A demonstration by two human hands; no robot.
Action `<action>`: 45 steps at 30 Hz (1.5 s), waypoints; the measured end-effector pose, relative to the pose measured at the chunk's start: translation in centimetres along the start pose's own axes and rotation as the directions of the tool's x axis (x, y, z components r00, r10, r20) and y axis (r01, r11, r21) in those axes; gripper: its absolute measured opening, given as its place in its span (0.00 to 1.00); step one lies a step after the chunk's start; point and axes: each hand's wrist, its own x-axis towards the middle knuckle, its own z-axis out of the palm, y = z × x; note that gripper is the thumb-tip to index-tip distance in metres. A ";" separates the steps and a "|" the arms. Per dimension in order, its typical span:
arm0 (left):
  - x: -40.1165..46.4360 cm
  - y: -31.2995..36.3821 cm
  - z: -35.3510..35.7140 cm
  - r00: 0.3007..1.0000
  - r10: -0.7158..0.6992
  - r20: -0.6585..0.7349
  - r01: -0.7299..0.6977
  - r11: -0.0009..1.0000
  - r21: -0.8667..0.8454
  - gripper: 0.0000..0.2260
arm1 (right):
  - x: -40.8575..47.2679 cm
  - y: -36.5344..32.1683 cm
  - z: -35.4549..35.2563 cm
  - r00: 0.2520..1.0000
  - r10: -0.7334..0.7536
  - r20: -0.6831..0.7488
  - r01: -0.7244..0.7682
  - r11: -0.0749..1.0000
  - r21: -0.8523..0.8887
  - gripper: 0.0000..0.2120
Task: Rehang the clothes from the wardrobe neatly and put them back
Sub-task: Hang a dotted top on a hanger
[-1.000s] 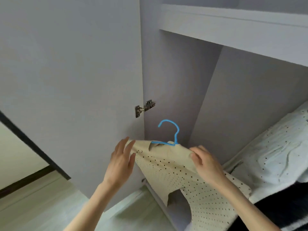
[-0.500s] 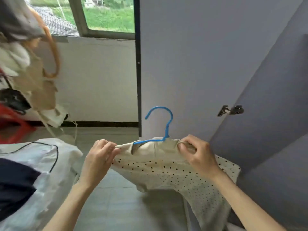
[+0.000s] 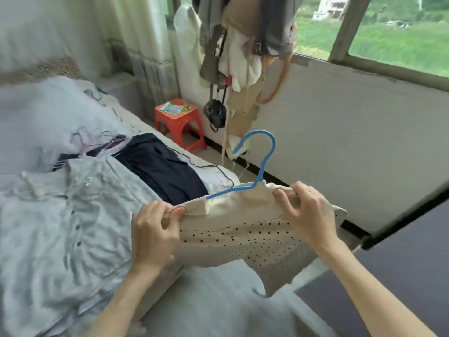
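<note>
Unfinished, by the look of the bed (image 3: 48, 113): across its left and middle, several garments lying loose and off hangers. A pale grey buttoned shirt (image 3: 73, 215) spread crumpled nearest the camera; a dark navy garment (image 3: 160, 171) folded flat just beyond it; thin wire hangers (image 3: 97, 142) scattered bare near the navy piece, none visibly carrying clothes. Judging from that pile, more pieces left to rehang than done, though the wardrobe interior not in view, so no count of what already hangs there.

In the middle, held above the bed's edge: a cream dotted top (image 3: 243, 229) draped on a blue hanger (image 3: 260, 166), hook upright and free of any rail. Left hand (image 3: 155, 229) pinching the top's left shoulder, fingers curled into the cloth. Right hand (image 3: 308, 215) gripping the right shoulder and neckline, thumb and fingers closed on the fabric. Seemingly mid-adjustment, shoulders being squared on the hanger; the hanging itself nearly done for this piece, the return to the wardrobe not yet.

Further back, a red stool (image 3: 179, 120) with a small packet on its seat. Above it, a bundle of bags and clothes (image 3: 243, 45) hanging by the window. At far right, only a dark edged panel (image 3: 413, 276), possibly the wardrobe door; contents behind it hidden.
</note>
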 end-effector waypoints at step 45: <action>4.2 -35.5 -61.3 0.635 0.071 -0.769 0.662 0.464 0.589 0.20 | 8.3 -77.7 24.4 0.813 -0.583 -0.007 0.337 0.459 0.822 0.21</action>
